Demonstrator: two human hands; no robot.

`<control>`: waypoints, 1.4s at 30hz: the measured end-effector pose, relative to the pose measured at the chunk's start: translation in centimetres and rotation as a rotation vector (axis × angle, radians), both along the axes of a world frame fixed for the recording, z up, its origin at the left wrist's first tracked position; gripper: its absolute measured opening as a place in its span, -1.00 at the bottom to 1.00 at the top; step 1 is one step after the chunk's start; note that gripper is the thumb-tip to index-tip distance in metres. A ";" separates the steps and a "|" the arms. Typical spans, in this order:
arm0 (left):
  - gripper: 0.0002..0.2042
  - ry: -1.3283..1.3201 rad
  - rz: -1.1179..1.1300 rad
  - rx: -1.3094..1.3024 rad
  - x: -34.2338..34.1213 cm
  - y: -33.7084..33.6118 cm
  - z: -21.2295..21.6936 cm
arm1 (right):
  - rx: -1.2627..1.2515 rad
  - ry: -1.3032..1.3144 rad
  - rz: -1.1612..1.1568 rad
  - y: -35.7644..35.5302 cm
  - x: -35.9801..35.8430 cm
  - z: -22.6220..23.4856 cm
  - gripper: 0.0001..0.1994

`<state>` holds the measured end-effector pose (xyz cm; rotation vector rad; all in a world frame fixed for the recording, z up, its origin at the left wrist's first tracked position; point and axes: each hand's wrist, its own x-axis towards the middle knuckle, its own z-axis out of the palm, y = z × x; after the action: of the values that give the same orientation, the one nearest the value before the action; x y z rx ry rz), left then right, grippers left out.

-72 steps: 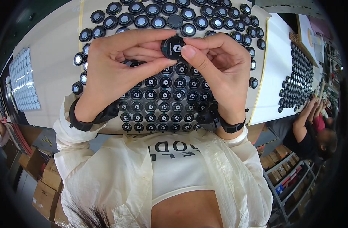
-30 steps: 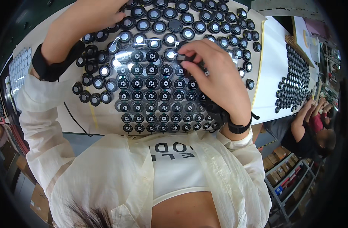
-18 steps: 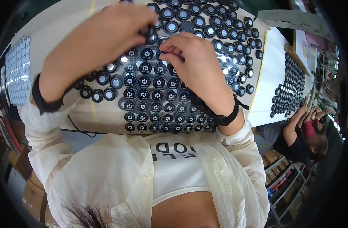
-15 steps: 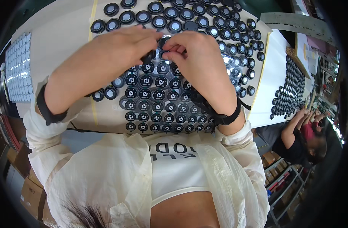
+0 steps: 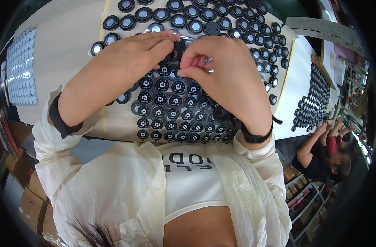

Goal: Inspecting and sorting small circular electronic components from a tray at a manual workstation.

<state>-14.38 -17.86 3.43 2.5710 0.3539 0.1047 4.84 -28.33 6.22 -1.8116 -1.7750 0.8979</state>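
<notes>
1. Pinching works best when both hands meet over one small black round cap (image 5: 176, 52): the left hand (image 5: 118, 70) steadies it with near-flat fingers, and the right hand (image 5: 225, 78) closes its fingertips on the rim.
2. Cap: black, disc-shaped, mostly hidden, above the rows of matching caps (image 5: 171, 111) on the counter (image 5: 64, 45).

both hands meet fingertip to fingertip, left hand (image 5: 126, 68) flat, right hand (image 5: 225, 74) pinching.
</notes>
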 end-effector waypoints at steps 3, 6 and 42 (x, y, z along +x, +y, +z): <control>-0.60 -0.085 -0.080 0.016 0.0 1.0 -0.2 | 0.075 0.073 -0.058 -1.2 0.7 0.9 -0.85; -0.57 -0.250 -0.016 -0.235 0.0 1.7 2.6 | 0.083 0.223 -0.088 -2.7 2.2 2.2 -0.86; -0.61 -0.467 0.301 -1.037 3.2 -3.3 0.4 | 0.242 0.808 -0.474 -3.7 1.7 -1.5 -0.77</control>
<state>-11.23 -21.19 3.87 1.4063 0.4526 0.4792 6.55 -32.01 4.74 -1.3341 -0.8593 0.9676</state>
